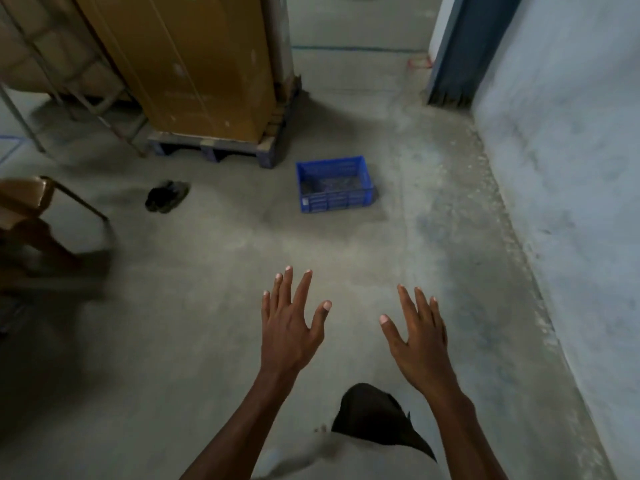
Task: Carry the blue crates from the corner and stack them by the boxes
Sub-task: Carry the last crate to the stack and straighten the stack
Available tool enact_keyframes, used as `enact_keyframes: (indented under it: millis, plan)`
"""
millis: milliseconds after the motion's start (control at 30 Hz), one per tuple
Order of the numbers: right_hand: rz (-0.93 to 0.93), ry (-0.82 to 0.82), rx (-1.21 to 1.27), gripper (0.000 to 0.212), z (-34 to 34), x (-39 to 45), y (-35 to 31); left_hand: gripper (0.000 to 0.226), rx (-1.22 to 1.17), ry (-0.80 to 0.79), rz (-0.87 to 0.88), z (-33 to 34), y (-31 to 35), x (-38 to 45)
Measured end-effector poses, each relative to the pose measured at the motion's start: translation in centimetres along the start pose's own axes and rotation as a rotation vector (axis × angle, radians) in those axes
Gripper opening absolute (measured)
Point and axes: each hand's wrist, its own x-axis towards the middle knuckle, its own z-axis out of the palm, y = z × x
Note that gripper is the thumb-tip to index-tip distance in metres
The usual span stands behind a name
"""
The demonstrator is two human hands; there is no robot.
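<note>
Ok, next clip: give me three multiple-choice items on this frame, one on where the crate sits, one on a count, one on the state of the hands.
1. Where is the blue crate?
A. On the floor just right of the pallet that carries the tall cardboard box
B. On top of the cardboard box
C. On the chair

2. How many blue crates are in view?
A. Three
B. One
C. Two

3. What are the hands doing?
A. Both gripping the crate
B. One carries a crate, the other hangs free
C. Both open and empty, fingers spread

Answers:
1 A: the crate rests on the concrete beside the pallet's right corner.
2 B: only a single crate shows, with nothing stacked on it.
3 C: the left hand and the right hand are held out over bare floor, well short of the crate.
</note>
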Motion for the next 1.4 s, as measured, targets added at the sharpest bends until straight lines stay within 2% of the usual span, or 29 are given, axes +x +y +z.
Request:
enact_keyframes:
  millis: [167,333,500,700,833,967,1067,1100,1200,1400]
  plan:
    - [0.046,-0.007,0.022,0.069,0.8,16.5,-0.1,0.071,0.024,-0.043,-0.03,3.8,-1.3,14.2]
    - [-0.043,-0.174,-0.04,0.076,0.1,33.2,-0.8,0.074,0.058,-0.042,-0.146,5.7,-2.4,27.9]
    - [-0.106,-0.261,-0.132,0.077,-1.8,49.1,-3.7,0.074,0.019,0.009,-0.232,5.5,-1.1,41.6]
    - [-0.115,-0.3,-0.107,0.095,-1.1,67.3,-6.7,0.075,-0.031,0.009,-0.283,8.3,-2.8,59.1]
    - [-0.065,-0.314,-0.091,0.098,1.2,79.8,-7.0,0.075,0.019,-0.047,-0.226,11.5,-5.6,72.0]
    - [0.085,-0.405,-0.059,0.095,2.9,90.2,-7.0,0.077,0.069,-0.225,-0.211,15.8,-7.8,84.1]
    - [0.173,-0.453,-0.023,0.108,4.0,97.6,-6.9,0.081,0.12,-0.341,-0.185,18.8,-9.3,92.0]
    - [0.199,-0.469,-0.012,0.106,4.5,100.0,-6.8,0.08,0.141,-0.37,-0.193,19.9,-9.9,94.5]
    - [0.277,-0.518,-0.008,0.081,7.1,107.2,-4.9,0.074,0.225,-0.425,-0.235,24.1,-12.1,101.0]
    - [0.421,-0.624,0.021,0.071,17.0,120.9,3.3,0.068,0.257,-0.489,-0.392,36.5,-20.0,111.4]
